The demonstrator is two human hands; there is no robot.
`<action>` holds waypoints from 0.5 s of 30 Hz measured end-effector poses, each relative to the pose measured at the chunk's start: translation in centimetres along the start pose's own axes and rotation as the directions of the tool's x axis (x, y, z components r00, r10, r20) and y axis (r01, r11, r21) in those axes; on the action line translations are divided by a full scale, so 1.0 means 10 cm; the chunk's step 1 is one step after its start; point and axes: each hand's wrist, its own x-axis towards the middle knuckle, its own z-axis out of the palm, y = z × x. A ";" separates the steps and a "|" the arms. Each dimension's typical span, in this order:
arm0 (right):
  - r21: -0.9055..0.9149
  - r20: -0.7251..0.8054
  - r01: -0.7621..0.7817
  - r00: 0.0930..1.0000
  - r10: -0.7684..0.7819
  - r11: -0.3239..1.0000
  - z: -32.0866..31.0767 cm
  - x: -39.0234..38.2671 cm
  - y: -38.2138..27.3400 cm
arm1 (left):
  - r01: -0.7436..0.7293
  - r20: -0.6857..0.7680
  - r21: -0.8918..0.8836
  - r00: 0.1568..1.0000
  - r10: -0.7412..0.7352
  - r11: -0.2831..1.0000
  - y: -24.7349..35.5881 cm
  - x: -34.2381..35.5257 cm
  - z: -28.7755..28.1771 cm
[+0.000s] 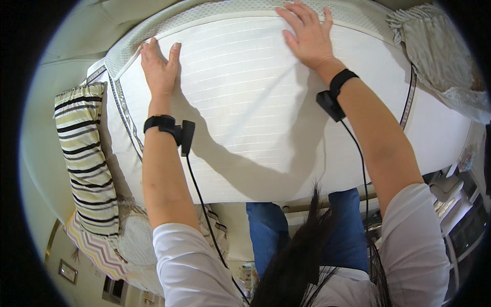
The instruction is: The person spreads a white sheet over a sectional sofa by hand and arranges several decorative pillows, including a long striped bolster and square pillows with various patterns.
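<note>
A broad white cushion-like surface (pixel 240 128) with fine stitched rows lies in front of me. A pale dotted cloth with a cream border (pixel 204 13) runs along its far edge and down its far left corner. My left hand (pixel 160 69) rests at that corner, thumb apart, its fingertips by the cream border. Farther right, my right hand (pixel 309 38) lies with fingers spread across the border at the far edge. Neither hand shows anything held in it. Each wrist wears a black strap with a small black device and a cable.
A striped pillow (pixel 84 158) leans along the left side, above a zigzag-patterned cloth (pixel 99 243). Crumpled pale fabric with lace (pixel 440 51) sits at the far right. Cables (pixel 204 210) hang from both wrists. Dark hair (pixel 291 261) covers part of the near view.
</note>
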 end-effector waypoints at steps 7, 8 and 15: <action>-0.312 -0.135 -0.075 0.990 0.034 0.947 -0.09 0.24 -0.34 | 0.387 0.124 -0.837 0.823 -0.555 0.387 -0.49 0.19 -0.22; -0.330 -0.135 -0.081 0.990 0.038 0.941 -0.08 0.28 -0.40 | 0.434 0.178 -0.876 0.693 -0.698 0.209 -0.59 0.21 -0.31; -0.231 0.051 -0.192 0.977 0.209 0.954 -0.25 0.44 -0.69 | 0.454 0.374 -0.875 0.417 -0.828 -0.166 -1.44 0.43 -0.50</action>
